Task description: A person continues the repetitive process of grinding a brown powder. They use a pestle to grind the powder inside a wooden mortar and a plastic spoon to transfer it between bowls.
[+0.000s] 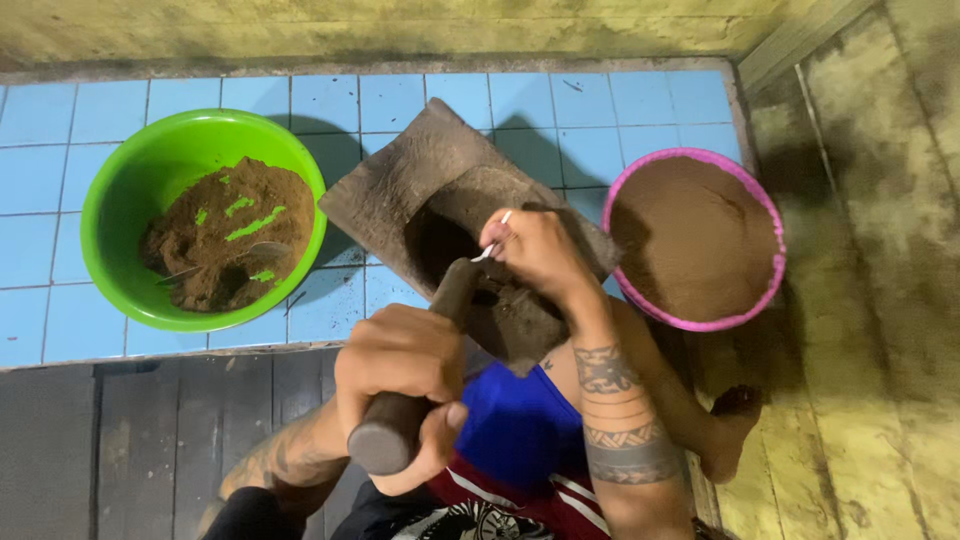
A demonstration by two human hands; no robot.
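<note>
Green bowl [118, 190] far left on blue tiled floor [60, 120], holds clumped brown powder. Left hand [400, 365] wrapped around dark pestle [415, 395]. Stone slab [400, 180] centre, tilted. Right hand [535, 250] over slab, pinching small spoon [492, 247]. Pink bowl [772, 270] right, full of fine brown powder.

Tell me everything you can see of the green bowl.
The round green plastic bowl sits upright on the blue tiled surface, left of the dark grinding stone. It holds clumpy dark brown powder, scraped in places to bare green, with a spoon-like tool half buried in it. Neither hand touches it.
</note>
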